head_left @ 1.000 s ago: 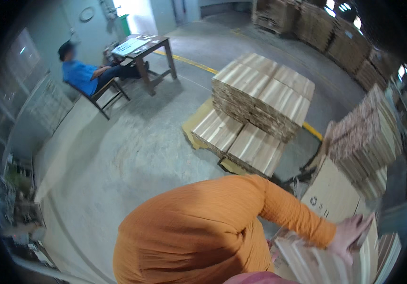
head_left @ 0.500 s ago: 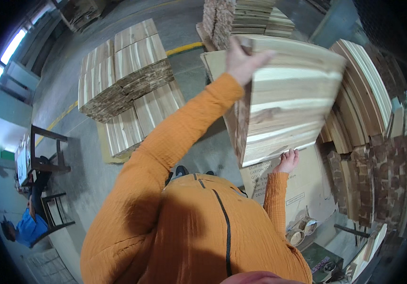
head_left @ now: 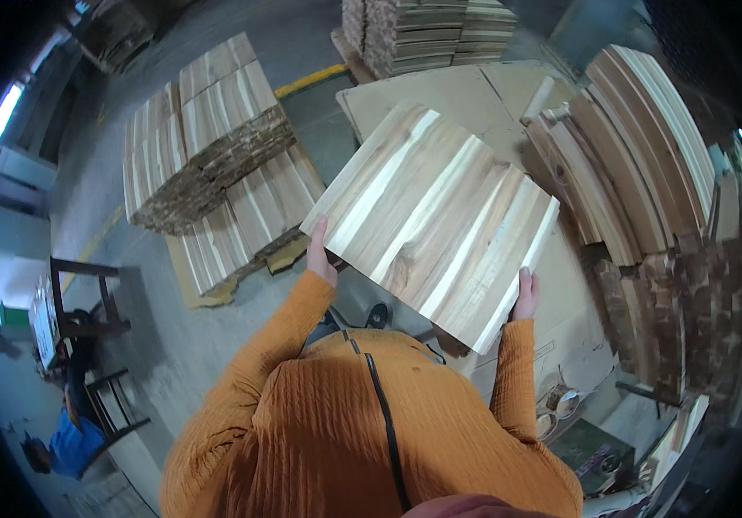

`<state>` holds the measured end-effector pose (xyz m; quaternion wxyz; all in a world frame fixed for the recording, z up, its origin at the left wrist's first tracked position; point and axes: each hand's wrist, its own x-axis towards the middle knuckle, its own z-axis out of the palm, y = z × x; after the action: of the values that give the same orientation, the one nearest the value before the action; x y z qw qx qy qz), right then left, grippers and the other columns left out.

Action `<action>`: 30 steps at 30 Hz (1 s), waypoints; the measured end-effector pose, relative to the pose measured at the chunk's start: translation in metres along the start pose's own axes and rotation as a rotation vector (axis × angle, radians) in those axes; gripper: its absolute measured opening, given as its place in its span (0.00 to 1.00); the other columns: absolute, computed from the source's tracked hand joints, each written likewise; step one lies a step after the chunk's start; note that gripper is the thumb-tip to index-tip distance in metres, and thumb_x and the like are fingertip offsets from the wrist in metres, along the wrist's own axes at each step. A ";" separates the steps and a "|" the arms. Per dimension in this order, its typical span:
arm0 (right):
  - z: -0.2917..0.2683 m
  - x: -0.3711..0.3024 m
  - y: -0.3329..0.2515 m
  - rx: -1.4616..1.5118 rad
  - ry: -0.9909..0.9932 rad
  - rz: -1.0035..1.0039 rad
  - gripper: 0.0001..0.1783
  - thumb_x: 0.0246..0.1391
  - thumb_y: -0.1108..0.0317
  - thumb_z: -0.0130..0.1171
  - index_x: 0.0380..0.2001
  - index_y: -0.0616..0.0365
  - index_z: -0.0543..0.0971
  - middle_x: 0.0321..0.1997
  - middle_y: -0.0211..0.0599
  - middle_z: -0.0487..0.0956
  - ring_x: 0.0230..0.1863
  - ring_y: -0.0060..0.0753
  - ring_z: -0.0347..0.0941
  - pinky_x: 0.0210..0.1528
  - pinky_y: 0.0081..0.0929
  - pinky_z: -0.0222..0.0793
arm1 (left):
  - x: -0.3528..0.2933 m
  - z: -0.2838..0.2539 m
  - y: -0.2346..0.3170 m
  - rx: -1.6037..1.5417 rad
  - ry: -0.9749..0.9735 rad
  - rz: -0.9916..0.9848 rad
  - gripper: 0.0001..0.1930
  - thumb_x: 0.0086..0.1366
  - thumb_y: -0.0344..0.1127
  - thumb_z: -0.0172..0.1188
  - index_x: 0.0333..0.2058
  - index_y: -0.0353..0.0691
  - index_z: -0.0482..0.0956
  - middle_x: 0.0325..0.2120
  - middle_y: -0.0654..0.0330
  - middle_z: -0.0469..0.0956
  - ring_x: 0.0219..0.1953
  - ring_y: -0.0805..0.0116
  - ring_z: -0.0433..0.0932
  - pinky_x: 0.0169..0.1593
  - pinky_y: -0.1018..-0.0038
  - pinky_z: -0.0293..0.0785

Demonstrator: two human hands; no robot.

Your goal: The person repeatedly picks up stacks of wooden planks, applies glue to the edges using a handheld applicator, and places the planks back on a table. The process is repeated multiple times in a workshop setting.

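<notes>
A striped wooden panel (head_left: 440, 220), pale and brown in bands, is held in front of me, tilted, over a cardboard-covered table. My left hand (head_left: 321, 252) grips its left edge near the closest corner. My right hand (head_left: 525, 295) is closed on its right edge, with part of the fingers hidden beneath the wood. Under and beyond the panel, the cardboard sheet (head_left: 440, 85) shows bare along its far side.
Panel stacks (head_left: 215, 129) stand on the floor to the left. Another stack (head_left: 427, 34) sits at the far side. Long boards and blocks (head_left: 647, 155) are piled on the right. Two tape rolls (head_left: 562, 400) lie near right. A person in blue (head_left: 75, 445) sits far left beside a table.
The panel has turned from standing steeply over the cardboard to lying flatter and nearer me. My left hand has come down from its far edge to the left edge; my right keeps hold.
</notes>
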<state>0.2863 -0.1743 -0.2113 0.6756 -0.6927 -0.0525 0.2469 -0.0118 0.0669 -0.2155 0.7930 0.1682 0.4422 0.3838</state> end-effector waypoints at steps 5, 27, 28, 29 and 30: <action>0.010 -0.013 0.002 0.137 -0.063 0.119 0.36 0.55 0.49 0.48 0.55 0.70 0.61 0.50 0.50 0.70 0.48 0.38 0.69 0.52 0.29 0.64 | 0.007 -0.014 -0.016 -0.005 0.014 -0.017 0.33 0.58 0.57 0.51 0.56 0.41 0.61 0.52 0.56 0.68 0.53 0.60 0.68 0.56 0.59 0.63; 0.267 -0.142 0.008 -0.099 -0.422 0.307 0.35 0.51 0.49 0.50 0.55 0.65 0.62 0.51 0.50 0.69 0.48 0.44 0.69 0.49 0.36 0.67 | -0.038 -0.244 0.114 -0.318 0.337 0.041 0.38 0.48 0.59 0.57 0.55 0.45 0.63 0.50 0.56 0.70 0.52 0.61 0.68 0.54 0.59 0.63; 0.298 -0.149 0.014 -0.128 -0.465 0.263 0.33 0.51 0.52 0.51 0.52 0.69 0.64 0.48 0.51 0.71 0.45 0.43 0.71 0.47 0.35 0.69 | -0.036 -0.282 0.117 -0.395 0.354 0.061 0.39 0.48 0.58 0.57 0.56 0.44 0.61 0.51 0.55 0.69 0.53 0.59 0.68 0.55 0.59 0.62; 0.325 -0.151 0.031 -0.170 -0.530 0.237 0.29 0.50 0.56 0.54 0.46 0.71 0.68 0.42 0.50 0.74 0.38 0.39 0.73 0.42 0.32 0.71 | -0.042 -0.302 0.126 -0.438 0.349 0.179 0.39 0.49 0.58 0.56 0.57 0.44 0.60 0.52 0.55 0.68 0.53 0.57 0.67 0.55 0.59 0.62; 0.353 -0.153 0.051 -0.184 -0.558 0.264 0.25 0.48 0.59 0.58 0.41 0.71 0.70 0.37 0.47 0.76 0.34 0.36 0.74 0.38 0.28 0.72 | -0.050 -0.321 0.137 -0.480 0.346 0.297 0.40 0.49 0.58 0.56 0.58 0.43 0.60 0.53 0.55 0.67 0.54 0.55 0.66 0.55 0.58 0.62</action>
<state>-0.0059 0.0803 -0.2072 0.5319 -0.6570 -0.1674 0.5073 -0.3574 0.0950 -0.2811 0.6586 -0.0285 0.4379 0.6113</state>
